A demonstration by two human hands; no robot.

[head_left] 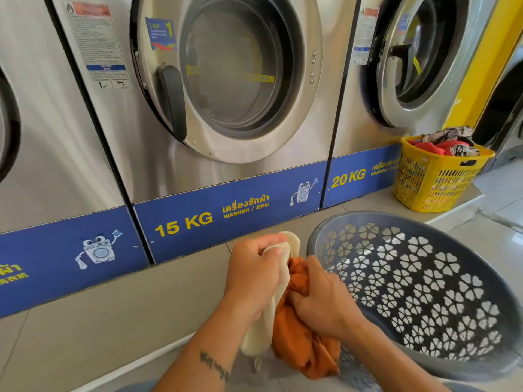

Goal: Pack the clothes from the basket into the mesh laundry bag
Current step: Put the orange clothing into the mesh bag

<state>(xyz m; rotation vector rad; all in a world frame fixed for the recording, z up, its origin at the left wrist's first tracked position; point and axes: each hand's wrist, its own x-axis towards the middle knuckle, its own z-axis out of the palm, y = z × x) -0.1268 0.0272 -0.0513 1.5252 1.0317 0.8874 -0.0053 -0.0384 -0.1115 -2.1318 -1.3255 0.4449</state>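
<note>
My left hand (254,274) grips the cream mesh laundry bag (261,332) near its top edge, in front of the 15 KG washer. My right hand (319,302) clutches an orange garment (297,343) and holds it against the bag's opening. The garment hangs bunched below both hands, beside the cream fabric. To the right stands the grey plastic basket (424,292) with flower-shaped holes, tilted toward me; I see no clothes inside it. How much of the garment sits inside the bag is hidden by my hands.
Steel front-loading washers (226,94) line the back on a raised tiled step with blue panels. A yellow basket (435,179) filled with red and patterned clothes sits on the step at right. Pale floor tiles lie at far right.
</note>
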